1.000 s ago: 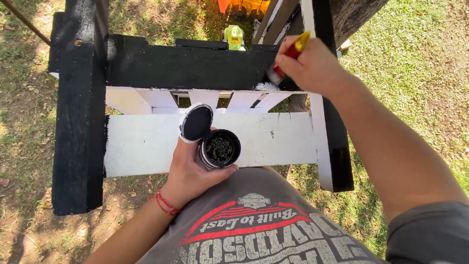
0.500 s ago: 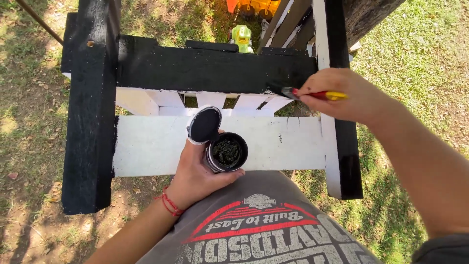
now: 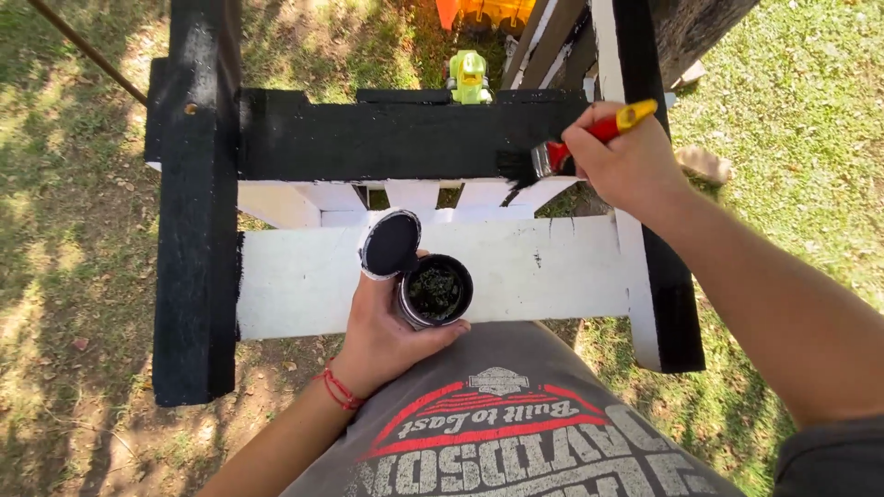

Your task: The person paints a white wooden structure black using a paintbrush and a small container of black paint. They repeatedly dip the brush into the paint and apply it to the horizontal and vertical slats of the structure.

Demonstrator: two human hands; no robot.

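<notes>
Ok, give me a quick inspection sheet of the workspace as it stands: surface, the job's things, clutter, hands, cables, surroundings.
Surface: wooden frame, upper rail and left post painted black; lower plank white.
Job's things: paintbrush with black bristles on the upper rail's right end; small open paint can with dark paint, its lid tilted up beside it.
Clutter: green toy-like object and something orange behind the frame.
Hands: left hand holds can and lid; right hand grips the paintbrush.
Cables: nothing seen.
Surroundings: sunlit grass with bare dirt patches; dark wooden boards at top right.
</notes>
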